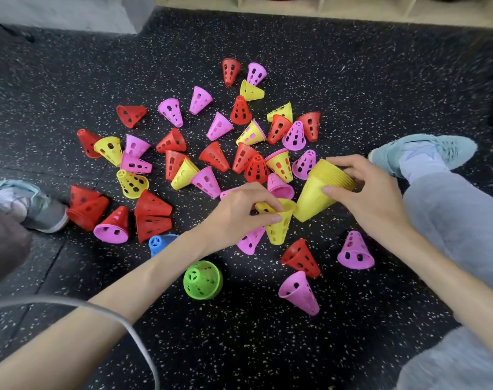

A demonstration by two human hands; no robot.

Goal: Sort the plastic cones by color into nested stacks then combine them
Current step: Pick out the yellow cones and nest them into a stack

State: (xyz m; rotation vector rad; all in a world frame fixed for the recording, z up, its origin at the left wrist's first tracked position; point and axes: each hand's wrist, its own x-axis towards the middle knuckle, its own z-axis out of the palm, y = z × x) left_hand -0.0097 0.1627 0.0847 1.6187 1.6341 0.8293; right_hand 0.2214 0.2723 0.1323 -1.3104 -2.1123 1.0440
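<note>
Two hands work above a black speckled floor [267,347], seen from the head camera. Nearest the viewer lie a green cone [202,280] and a blue cone [159,243], each the only one of its colour in sight. Just beyond, the left hand [239,212] pinches a single yellow cone [279,223] by its wide rim, narrow end pointing down, fingers and thumb curled round it. Beside it the right hand [363,187] grips a nested yellow stack [321,187] near its wide end, the stack tilted with its narrow end toward the single cone, the two almost touching. The step in hand appears to be yellow sorting; the next move likely calls for turning the single cone to match the stack's axis and sliding it on. Farther off, red, pink and yellow cones [211,142] lie scattered, mostly on their sides, perforated with oval holes, so most of the sorting seems to remain. Grey shoes [425,153] flank the pile.
</note>
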